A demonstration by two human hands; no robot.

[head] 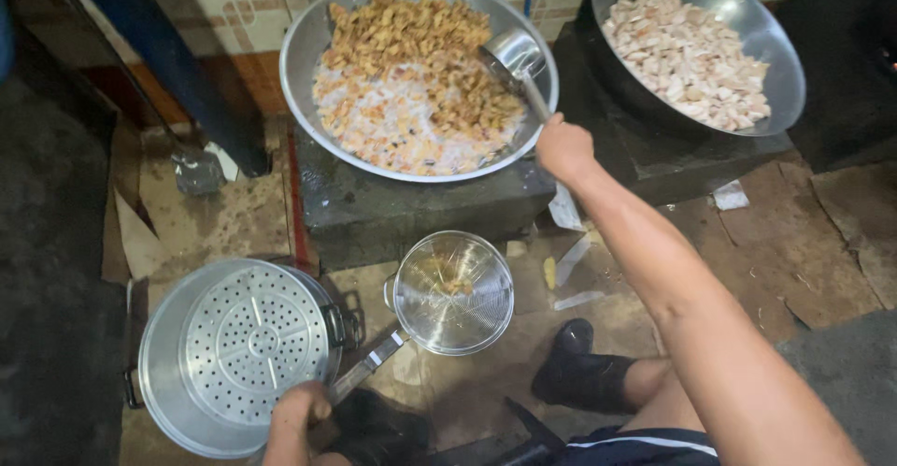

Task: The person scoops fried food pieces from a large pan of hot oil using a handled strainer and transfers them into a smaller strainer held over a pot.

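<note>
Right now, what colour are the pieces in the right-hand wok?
Pale pinkish white pieces, in the head view.

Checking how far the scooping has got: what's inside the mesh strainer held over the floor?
The mesh strainer, held by the left hand, has a few golden fried pieces in its bowl; the floor shows through the mesh. Nothing covers it.

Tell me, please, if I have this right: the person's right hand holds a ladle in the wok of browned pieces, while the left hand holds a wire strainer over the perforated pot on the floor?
Not quite. The head view shows the wire strainer, held by the left hand, beside the perforated pot and over the floor, not above the pot. The rest stands: the right hand holds the ladle in the wok of browned pieces.
</note>
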